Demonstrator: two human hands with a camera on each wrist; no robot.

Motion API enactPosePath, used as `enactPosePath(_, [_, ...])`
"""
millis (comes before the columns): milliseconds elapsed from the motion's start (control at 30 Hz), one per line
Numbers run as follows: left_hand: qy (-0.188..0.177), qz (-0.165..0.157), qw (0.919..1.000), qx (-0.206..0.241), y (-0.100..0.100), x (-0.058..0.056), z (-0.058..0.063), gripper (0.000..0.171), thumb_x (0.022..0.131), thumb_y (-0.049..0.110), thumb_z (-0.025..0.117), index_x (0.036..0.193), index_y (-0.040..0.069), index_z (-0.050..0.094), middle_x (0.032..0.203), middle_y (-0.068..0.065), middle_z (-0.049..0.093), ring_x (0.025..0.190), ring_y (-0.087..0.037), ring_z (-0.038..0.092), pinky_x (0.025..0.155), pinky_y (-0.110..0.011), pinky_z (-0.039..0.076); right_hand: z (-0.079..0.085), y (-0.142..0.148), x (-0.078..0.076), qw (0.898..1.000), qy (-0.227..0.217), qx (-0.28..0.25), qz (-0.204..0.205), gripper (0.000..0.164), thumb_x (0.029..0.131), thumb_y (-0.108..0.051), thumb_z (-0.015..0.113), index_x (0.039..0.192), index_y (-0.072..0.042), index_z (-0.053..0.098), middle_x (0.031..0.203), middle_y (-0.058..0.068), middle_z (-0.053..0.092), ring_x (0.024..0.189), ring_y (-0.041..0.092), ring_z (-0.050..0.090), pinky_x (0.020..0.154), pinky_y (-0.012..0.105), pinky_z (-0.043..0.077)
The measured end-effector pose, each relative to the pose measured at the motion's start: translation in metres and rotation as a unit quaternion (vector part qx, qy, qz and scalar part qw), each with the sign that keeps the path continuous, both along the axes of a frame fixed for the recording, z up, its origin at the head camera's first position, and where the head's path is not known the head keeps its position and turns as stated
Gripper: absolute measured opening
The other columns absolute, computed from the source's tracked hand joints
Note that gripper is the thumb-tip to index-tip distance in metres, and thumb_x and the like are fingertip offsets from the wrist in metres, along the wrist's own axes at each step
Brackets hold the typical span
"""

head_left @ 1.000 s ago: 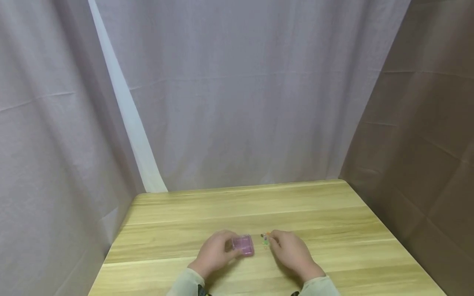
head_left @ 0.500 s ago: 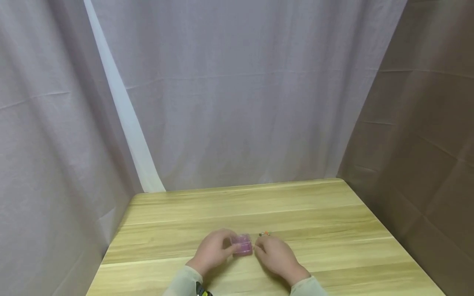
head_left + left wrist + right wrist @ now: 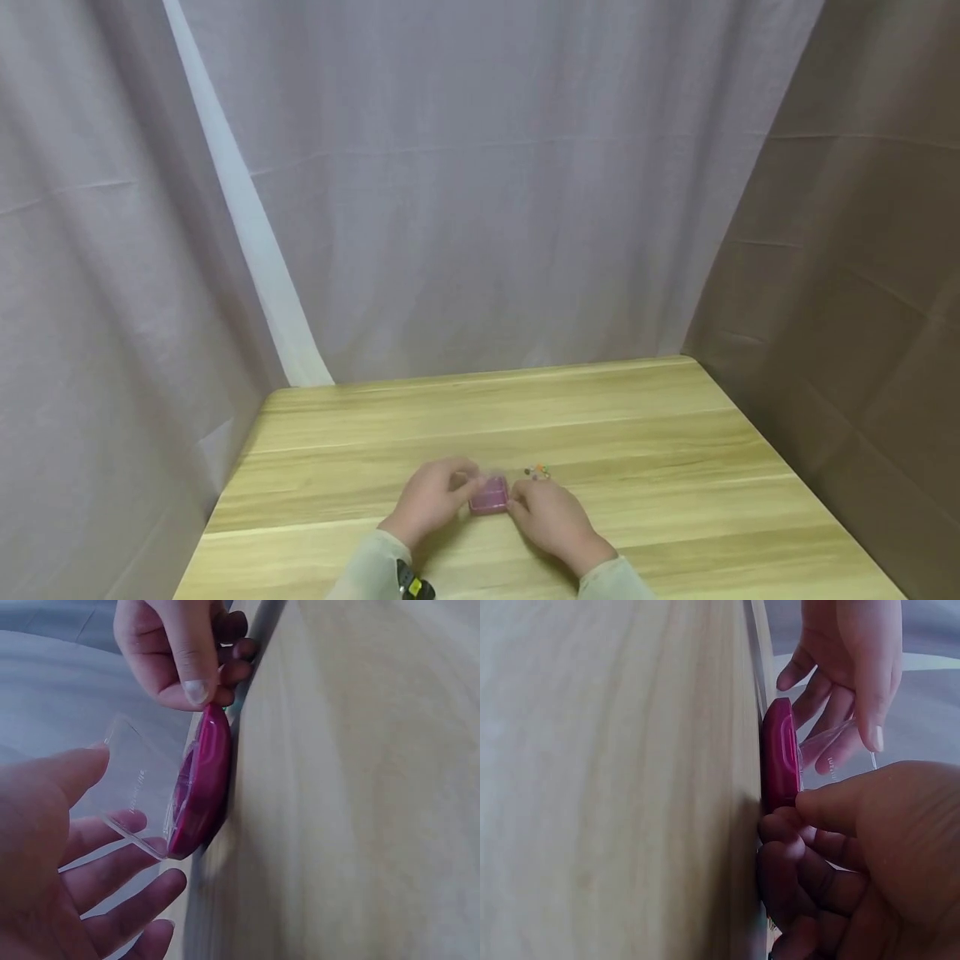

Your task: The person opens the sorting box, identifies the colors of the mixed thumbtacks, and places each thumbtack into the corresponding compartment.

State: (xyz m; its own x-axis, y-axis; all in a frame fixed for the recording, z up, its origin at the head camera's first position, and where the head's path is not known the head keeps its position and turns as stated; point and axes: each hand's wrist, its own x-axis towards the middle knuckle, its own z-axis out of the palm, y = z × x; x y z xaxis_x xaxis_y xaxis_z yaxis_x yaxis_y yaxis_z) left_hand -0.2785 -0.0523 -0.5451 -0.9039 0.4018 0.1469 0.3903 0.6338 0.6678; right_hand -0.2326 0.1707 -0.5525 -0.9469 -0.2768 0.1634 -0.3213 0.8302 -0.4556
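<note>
A small magenta pill box point(image 3: 489, 497) with a clear hinged lid point(image 3: 139, 780) sits on the table between the two hands. The lid is raised off the box, tilted towards the left hand. My left hand point(image 3: 435, 496) holds this lid by its edges, thumb on one side and fingertips on the other. At the box's right edge, my right hand point(image 3: 553, 518) pinches the rim between thumb and forefinger, its other fingers curled beneath. Just beyond the right hand lie several tiny coloured pieces point(image 3: 537, 472), orange, green, white and dark; part of the group is hidden by that hand.
The wood-grain table point(image 3: 360, 450) spreads out around the hands. Grey curtains point(image 3: 480, 250) hang behind it and on both sides, with a pale gap at the back left. A black and yellow wrist strap point(image 3: 415, 586) shows at the left sleeve.
My right hand has moved left from the coloured pieces to the box's edge. The left hand has shifted slightly back off the box, and the clear lid now stands tilted.
</note>
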Motion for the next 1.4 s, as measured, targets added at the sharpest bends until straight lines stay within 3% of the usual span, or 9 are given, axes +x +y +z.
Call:
enactPosePath(233, [-0.014,0.017,0.9996,0.016,-0.001,-0.004,-0.002,0.046,0.092,0.058,0.056,0.116,0.022,0.070,0.116,0.001,0.072,0.101,-0.016,0.063,0.091,-0.052,0.054,-0.005,-0.001,0.002,1.000,-0.016,-0.012,0.007,0.014,0.093,-0.028,0.064,0.083,-0.020,0.067,0.053,-0.014,0.050,0.045,0.003,0.044,0.042,0.020,0.044])
enactPosePath(467, [-0.030,0.029,0.9988,0.027,-0.001,-0.011,-0.005,0.042,0.092,0.057,0.056,0.114,0.024,0.071,0.115,-0.001,0.072,0.102,-0.017,0.063,0.091,-0.053,0.054,-0.006,-0.002,0.002,1.000,-0.017,-0.009,-0.004,0.012,0.091,-0.030,0.065,0.082,-0.022,0.067,0.055,-0.013,0.051,0.048,0.005,0.046,0.046,0.025,0.045])
enactPosePath(700, [-0.060,0.031,0.9965,0.049,0.000,-0.020,-0.005,0.047,0.092,0.060,0.054,0.116,0.022,0.069,0.108,-0.001,0.073,0.071,-0.011,0.063,0.071,-0.041,0.058,-0.004,-0.001,-0.003,1.000,-0.020,-0.005,-0.004,0.012,0.092,-0.031,0.065,0.087,-0.020,0.068,0.064,-0.015,0.057,0.053,0.004,0.049,0.052,0.024,0.048])
enactPosePath(900, [-0.040,0.025,0.9976,0.051,-0.002,-0.024,-0.004,0.048,0.092,0.060,0.053,0.116,0.022,0.070,0.108,-0.001,0.073,0.087,-0.009,0.062,0.082,-0.046,0.057,-0.005,-0.001,-0.006,1.000,-0.022,-0.014,-0.006,0.011,0.091,-0.031,0.065,0.086,-0.022,0.069,0.064,-0.014,0.059,0.052,0.004,0.049,0.051,0.026,0.048])
enactPosePath(1100, [-0.055,0.031,0.9951,0.076,-0.001,-0.024,-0.008,0.048,0.092,0.060,0.054,0.117,0.022,0.069,0.112,-0.003,0.072,0.090,-0.012,0.063,0.087,-0.051,0.055,-0.005,-0.003,-0.006,1.000,-0.023,-0.015,-0.012,0.011,0.091,-0.031,0.066,0.086,-0.022,0.069,0.064,-0.015,0.058,0.052,0.005,0.049,0.052,0.027,0.047])
enactPosePath(1400, [-0.060,0.046,0.9916,0.105,0.002,-0.016,-0.012,0.054,0.091,0.060,0.055,0.123,0.018,0.064,0.125,-0.012,0.066,0.109,-0.026,0.060,0.096,-0.059,0.050,-0.004,-0.002,-0.004,1.000,-0.012,-0.001,-0.022,0.013,0.091,-0.033,0.065,0.083,-0.024,0.068,0.063,-0.014,0.057,0.053,0.005,0.048,0.052,0.028,0.047])
